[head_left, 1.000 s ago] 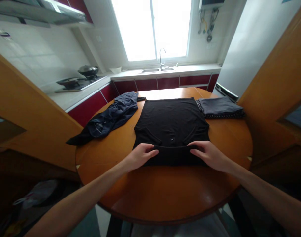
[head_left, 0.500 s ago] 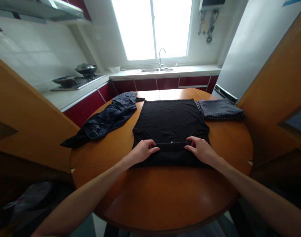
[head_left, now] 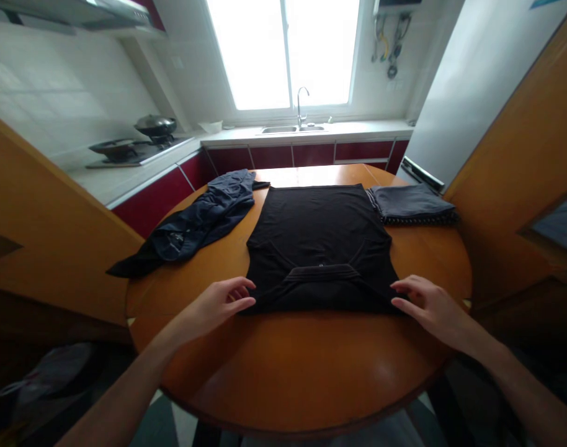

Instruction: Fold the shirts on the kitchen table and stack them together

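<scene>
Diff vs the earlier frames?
Both hands let go of the collar and moved apart: left hand leftward, right hand rightward, to the near corners of the black shirt. Unchanged: shirt spread on the table, blue garment left, folded stack right.

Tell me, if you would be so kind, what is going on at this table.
A person has both bare hands at a black top spread out on the round wooden table. The left hand and right hand are open beside the near corners of the black top; whether the fingertips touch it is unclear. A rumpled navy garment lies to the left, folded clothes to the right.
</scene>
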The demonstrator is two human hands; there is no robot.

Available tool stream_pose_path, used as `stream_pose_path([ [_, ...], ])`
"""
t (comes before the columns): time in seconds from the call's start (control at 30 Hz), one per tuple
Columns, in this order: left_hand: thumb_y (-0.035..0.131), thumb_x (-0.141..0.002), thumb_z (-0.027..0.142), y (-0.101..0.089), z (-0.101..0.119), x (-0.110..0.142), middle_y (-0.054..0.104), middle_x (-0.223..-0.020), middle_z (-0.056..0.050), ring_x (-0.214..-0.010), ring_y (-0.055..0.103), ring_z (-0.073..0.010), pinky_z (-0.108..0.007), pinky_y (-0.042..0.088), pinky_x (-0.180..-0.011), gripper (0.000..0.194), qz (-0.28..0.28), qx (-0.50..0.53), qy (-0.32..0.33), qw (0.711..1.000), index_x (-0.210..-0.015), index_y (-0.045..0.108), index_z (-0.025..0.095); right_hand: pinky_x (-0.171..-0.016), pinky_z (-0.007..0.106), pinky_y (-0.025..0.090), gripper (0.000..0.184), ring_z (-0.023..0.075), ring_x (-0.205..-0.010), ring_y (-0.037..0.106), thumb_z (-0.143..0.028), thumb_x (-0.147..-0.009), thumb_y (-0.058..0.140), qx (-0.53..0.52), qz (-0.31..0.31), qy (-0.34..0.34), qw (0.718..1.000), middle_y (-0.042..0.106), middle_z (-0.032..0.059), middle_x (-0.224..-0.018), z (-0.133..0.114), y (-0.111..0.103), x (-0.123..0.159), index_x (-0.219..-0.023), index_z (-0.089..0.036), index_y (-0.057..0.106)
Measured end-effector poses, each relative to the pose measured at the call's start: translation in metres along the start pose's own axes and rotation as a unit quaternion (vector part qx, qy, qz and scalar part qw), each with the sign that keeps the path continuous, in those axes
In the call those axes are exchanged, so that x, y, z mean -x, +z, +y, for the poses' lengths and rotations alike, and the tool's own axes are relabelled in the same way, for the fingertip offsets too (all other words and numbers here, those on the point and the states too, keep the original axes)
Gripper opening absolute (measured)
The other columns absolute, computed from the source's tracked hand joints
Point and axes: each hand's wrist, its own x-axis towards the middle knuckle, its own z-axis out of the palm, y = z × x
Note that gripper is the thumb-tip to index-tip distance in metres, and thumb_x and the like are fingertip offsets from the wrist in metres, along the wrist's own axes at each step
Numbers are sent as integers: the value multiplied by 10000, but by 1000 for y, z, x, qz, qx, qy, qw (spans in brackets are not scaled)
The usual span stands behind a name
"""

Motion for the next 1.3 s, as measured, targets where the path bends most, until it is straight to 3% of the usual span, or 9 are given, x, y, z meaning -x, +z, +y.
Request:
stream_pose_path([
  [0.2,636,-828,580,10,-9,24,671,-832,-39,-700,598,-174,-273,489,-656,400,68,-54,27,996,-832,726,190,-851,406,491,291,268,-939,617,-453,-943,550,-20,36,-9,999,658,91,-939,10,11,18,-815,-237,698],
  [0.37,497,-903,614,18,-12,18,585,-783,-45,-708,573,-179,-284,476,-684,525,120,-86,49,988,-619,623,190,-799,396,473,403,252,-844,594,-454,-986,428,2,78,15,997,636,84,-844,16,18,4,-715,-233,627],
  [0.57,450,-900,659,27,-34,2,595,-807,-70,-799,562,-221,-353,484,-824,579,186,-158,36,969,-567,597,209,-750,411,427,452,285,-865,575,-522,-942,471,145,102,63,982,644,96,-856,35,28,0,-622,-235,611],
  [0.77,441,-938,591,23,-47,-1,610,-859,-88,-842,567,-249,-411,500,-834,520,173,-226,34,958,-649,628,202,-712,402,412,468,285,-844,579,-555,-955,472,211,115,49,969,652,97,-863,34,24,4,-673,-222,642],
  [0.87,450,-981,512,25,-24,4,639,-1002,-107,-961,593,-281,-459,502,-902,400,221,-266,53,937,-935,684,191,-786,455,449,395,316,-948,604,-529,-972,474,222,152,17,963,677,118,-995,7,21,1,-879,-209,686],
  [0.93,424,-1022,431,35,4,4,621,-1224,-129,-1152,571,-290,-478,464,-1015,375,235,-279,118,924,-1226,619,184,-929,488,450,365,325,-1143,580,-476,-994,471,192,163,-55,966,655,139,-1202,-23,25,-6,-1118,-193,667],
  [1.1,353,-1068,347,80,59,-20,393,-1594,-115,-1493,320,-234,-436,291,-1207,512,62,-296,306,903,-1552,330,182,-1199,466,284,470,246,-1484,322,-346,-1042,390,144,26,-253,956,430,105,-1573,-90,61,-39,-1475,-179,462],
  [1.2,387,-1049,484,97,58,-41,293,-1639,-141,-1536,215,-249,-458,218,-1232,659,5,-317,309,897,-1596,234,151,-1228,492,236,568,241,-1522,249,-375,-1041,386,163,-34,-270,948,337,119,-1627,-94,86,-53,-1558,-144,347],
  [1.3,402,-1024,568,98,46,-51,225,-1661,-126,-1549,161,-248,-467,151,-1248,757,-22,-314,302,900,-1618,161,165,-1235,490,229,671,243,-1524,246,-470,-1028,406,175,-62,-261,947,306,141,-1632,-79,100,-56,-1588,-122,282],
])
